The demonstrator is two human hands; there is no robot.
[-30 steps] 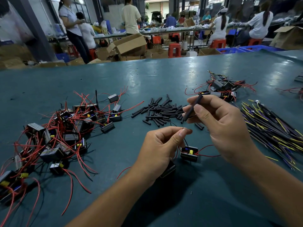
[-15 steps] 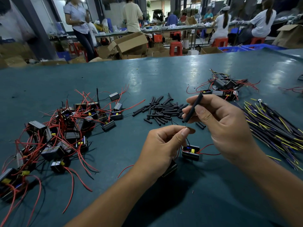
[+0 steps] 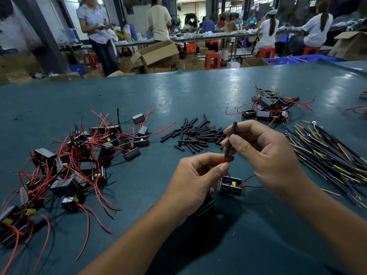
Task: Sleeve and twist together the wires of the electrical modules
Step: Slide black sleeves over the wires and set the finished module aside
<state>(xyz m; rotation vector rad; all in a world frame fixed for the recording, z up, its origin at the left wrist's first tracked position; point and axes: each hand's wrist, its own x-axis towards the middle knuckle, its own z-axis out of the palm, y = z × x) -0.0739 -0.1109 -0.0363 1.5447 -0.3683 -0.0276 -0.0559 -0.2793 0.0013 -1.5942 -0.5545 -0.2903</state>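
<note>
Pinching a black sleeve (image 3: 230, 140) between thumb and fingers, the right hand (image 3: 266, 155) holds it nearly upright above the desk (image 3: 198, 92), its lower end meeting a red wire (image 3: 224, 160). The left hand (image 3: 195, 181) has its grip closed on that wire, thumb and forefinger pressing it just below the sleeve's mouth. Under the left palm a dark module (image 3: 205, 206) shows partly, hidden too much to tell how it is held. Just beside the left thumb a second module (image 3: 231, 185) sits on the desk between the two hands, open side up, with a yellow part and a blue part inside it and thin red wires running off to the right.

Beyond the hands lies one loose heap of black sleeves (image 3: 195, 135), several dozen, too many and too overlapped to count. To the left sprawls a big tangle of modules (image 3: 79, 165) with red and black wires, well over a dozen pieces. At the far right a smaller cluster of modules (image 3: 268, 112), about five or six, rests with its red leads spread. Near the right hand a bundle of dark, yellow and purple wires (image 3: 327, 157) fans out on the desk.

Behind the desk stand open cardboard boxes (image 3: 156, 54), their contents not visible, red stools (image 3: 212, 59) and a blue crate (image 3: 297, 59). Two people stand and at least two sit at long benches.
</note>
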